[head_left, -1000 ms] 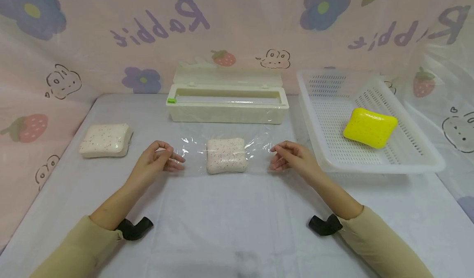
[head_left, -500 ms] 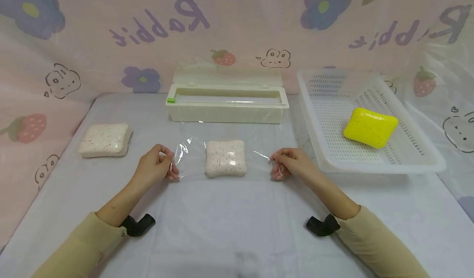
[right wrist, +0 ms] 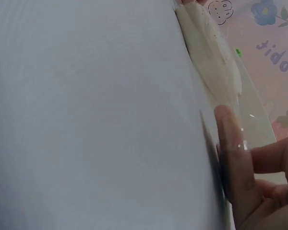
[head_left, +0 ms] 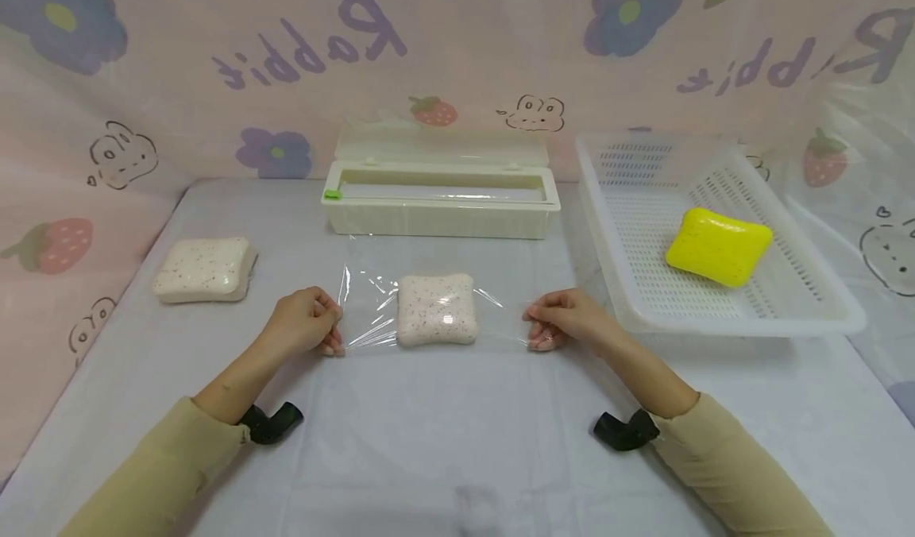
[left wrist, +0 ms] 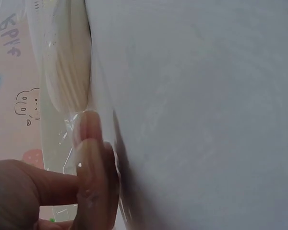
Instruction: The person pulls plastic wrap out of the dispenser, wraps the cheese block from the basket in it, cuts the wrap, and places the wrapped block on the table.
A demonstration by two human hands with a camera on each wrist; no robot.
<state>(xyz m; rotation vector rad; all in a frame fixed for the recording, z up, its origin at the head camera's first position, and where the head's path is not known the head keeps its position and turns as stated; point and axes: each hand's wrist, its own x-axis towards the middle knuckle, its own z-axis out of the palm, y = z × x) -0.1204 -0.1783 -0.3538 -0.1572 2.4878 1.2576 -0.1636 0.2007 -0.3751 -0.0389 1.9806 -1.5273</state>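
A white, speckled, pillow-shaped block [head_left: 437, 309] lies in mid-table under a sheet of cling film [head_left: 368, 334]. Bright creases run through the film on both sides of the block, and it extends back toward the film dispenser [head_left: 438, 221]. My left hand [head_left: 312, 320] pinches the film's front left corner between thumb and fingers. On the opposite side, my right hand [head_left: 561, 318] pinches the front right corner. Film overlies the fingers in the left wrist view, where the block [left wrist: 69, 62] shows just past the fingertips. The right wrist view shows the block [right wrist: 211, 55] beyond the right fingertips.
Behind the block the dispenser stands with its lid raised and a green slider [head_left: 332, 194] at its left end. A white perforated basket [head_left: 743, 326] at right holds a yellow pillow-shaped block [head_left: 718, 247]. Another speckled white block [head_left: 203, 271] lies at left.
Both hands have come nearer the front, the left one most, and the fingers have closed more on the film. The film's front edge has come forward; the block sits slightly nearer.
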